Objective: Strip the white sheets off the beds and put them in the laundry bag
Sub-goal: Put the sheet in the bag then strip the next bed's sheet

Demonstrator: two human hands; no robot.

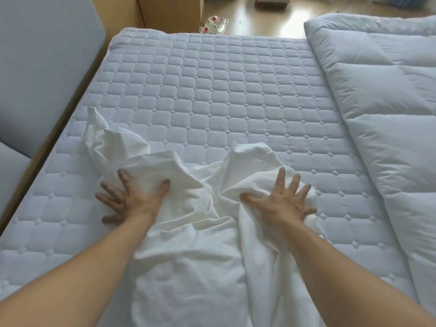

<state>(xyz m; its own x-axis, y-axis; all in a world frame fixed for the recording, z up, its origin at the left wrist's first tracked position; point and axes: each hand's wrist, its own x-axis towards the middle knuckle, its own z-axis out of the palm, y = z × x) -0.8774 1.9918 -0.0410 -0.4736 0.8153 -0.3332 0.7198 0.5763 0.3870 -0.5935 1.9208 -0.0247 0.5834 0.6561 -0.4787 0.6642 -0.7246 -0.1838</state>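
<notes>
A crumpled white sheet (188,232) lies bunched on the near half of the quilted mattress (212,90) and trails toward me. My left hand (132,197) lies spread on the sheet's left bunch, fingers straight and splayed. My right hand (280,199) lies spread on the right bunch, thumb pressed into the cloth. Neither hand has cloth gathered in its fingers. No laundry bag is in view.
A thick white duvet (382,102) is piled along the bed's right side. A padded grey headboard (40,74) with a wooden edge runs down the left. Beyond the bed is a wooden floor with a clear tray of red-capped bottles (215,24).
</notes>
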